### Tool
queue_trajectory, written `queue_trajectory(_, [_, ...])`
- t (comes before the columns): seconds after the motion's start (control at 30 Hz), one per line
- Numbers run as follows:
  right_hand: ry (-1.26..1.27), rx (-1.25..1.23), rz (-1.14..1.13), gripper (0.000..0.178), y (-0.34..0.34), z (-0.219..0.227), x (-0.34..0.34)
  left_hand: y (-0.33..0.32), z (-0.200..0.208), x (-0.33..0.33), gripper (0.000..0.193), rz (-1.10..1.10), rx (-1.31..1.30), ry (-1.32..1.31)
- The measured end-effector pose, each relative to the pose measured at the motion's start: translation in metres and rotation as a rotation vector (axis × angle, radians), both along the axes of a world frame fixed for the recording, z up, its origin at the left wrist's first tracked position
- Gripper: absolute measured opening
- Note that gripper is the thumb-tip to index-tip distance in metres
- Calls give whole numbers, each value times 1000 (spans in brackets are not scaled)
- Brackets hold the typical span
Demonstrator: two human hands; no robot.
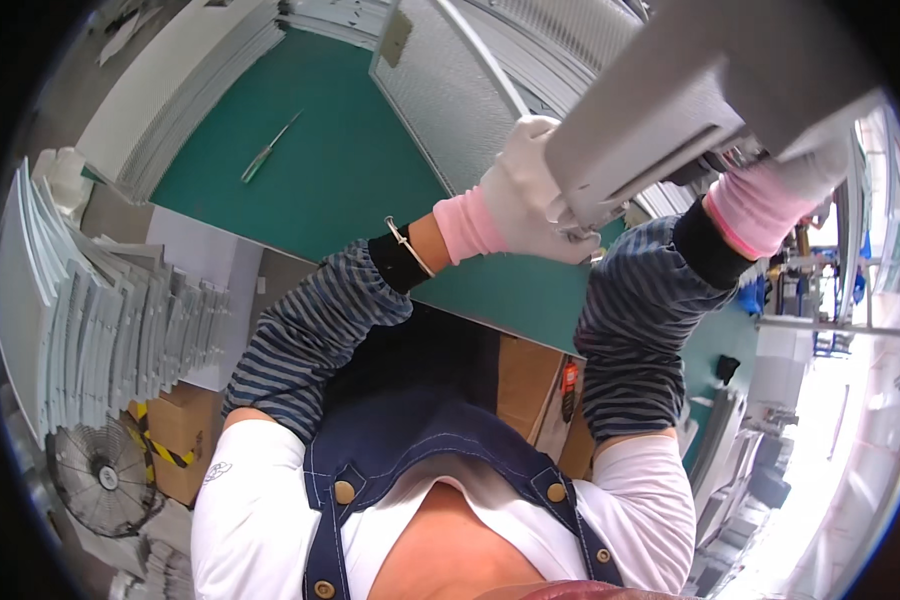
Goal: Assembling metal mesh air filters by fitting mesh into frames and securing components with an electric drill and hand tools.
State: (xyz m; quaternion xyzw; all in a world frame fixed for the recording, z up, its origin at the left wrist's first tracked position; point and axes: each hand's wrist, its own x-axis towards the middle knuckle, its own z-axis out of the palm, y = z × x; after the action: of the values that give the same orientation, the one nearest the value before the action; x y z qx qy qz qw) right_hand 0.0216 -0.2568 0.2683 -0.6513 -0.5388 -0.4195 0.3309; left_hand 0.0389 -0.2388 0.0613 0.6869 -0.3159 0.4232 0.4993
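Note:
A large grey panel-like housing [660,110] with a long slot is raised close to me at the upper right. My left hand [540,190], in a white glove with a pink cuff, has its fingers closed around the lower left edge of this housing. Against the housing's lower right side is my right hand [810,170], gloved the same way. The housing covers its fingers, so their grip does not show. Just beyond my left hand, a framed mesh panel [440,90] stands tilted on the green tabletop [340,180].
A screwdriver [270,148] lies at the table's left. White panels are stacked along the back. Several grey panels [100,320] stand in a row at left, above a fan [105,475] and a cardboard box [180,440]. A red cutter [569,390] is below the table's front edge.

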Motion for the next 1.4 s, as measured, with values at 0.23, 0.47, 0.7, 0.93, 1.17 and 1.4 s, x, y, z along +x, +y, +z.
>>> queue_trajectory(0.23, [129,-158,361,16,58,-28,-16,5,7,12,21,252,-13,-315])
queue_trajectory(0.47, [393,-301,635,15,48,-51,51,8,1,12,22,71,-90,-268])
queue_trajectory(0.7, [660,-333,869,14,5,-56,125,4,-3,16,23,3,-118,-258])
queue_trajectory(0.93, [843,-309,1095,13,-26,-42,129,-2,-3,18,21,-17,-138,-250])
queue_trajectory(1.17, [982,-229,1383,13,-46,-40,132,1,-6,16,21,-13,-63,-183])
queue_trajectory(1.4, [1038,-195,1631,12,-56,-23,125,8,3,15,21,-52,33,-170])
